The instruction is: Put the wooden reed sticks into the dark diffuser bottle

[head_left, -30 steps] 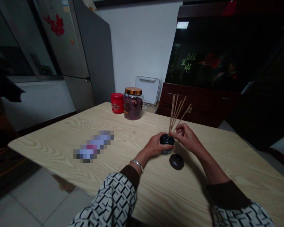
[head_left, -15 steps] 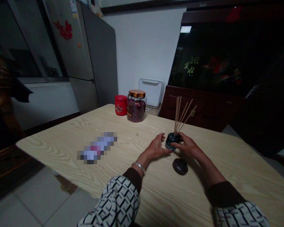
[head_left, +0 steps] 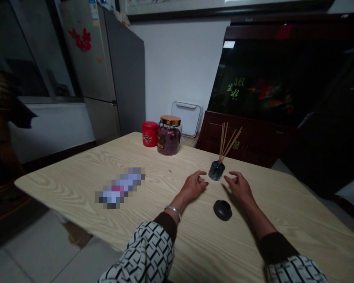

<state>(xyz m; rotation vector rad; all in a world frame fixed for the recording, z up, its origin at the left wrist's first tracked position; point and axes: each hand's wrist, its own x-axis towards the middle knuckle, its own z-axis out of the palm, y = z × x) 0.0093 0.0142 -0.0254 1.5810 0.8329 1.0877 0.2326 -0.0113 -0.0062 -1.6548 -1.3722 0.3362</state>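
Observation:
A dark glass reed diffuser bottle (head_left: 216, 171) stands upright on the wooden table (head_left: 153, 196), with several thin reed sticks (head_left: 228, 142) fanning up out of its neck. Just to its left is my left hand (head_left: 194, 185), fingers curved and apart, holding nothing. On the other side my right hand (head_left: 239, 188) is likewise open, a small gap between its fingertips and the glass. A round dark brown lid-like piece (head_left: 222, 210) lies on the tabletop between my wrists, nearer to me than the bottle.
At the table's far edge stand a red canister (head_left: 150, 134) and a glass jar (head_left: 168, 135) with a copper-coloured lid. A blurred-out flat item (head_left: 120, 188) lies on the left. Behind are a fridge (head_left: 126, 74), a white panel (head_left: 186, 118) and a dark cabinet (head_left: 242, 133).
Both hands have let go of the diffuser bottle and drawn apart, left hand to the left, right hand to the right. The bottle now stands free between them.

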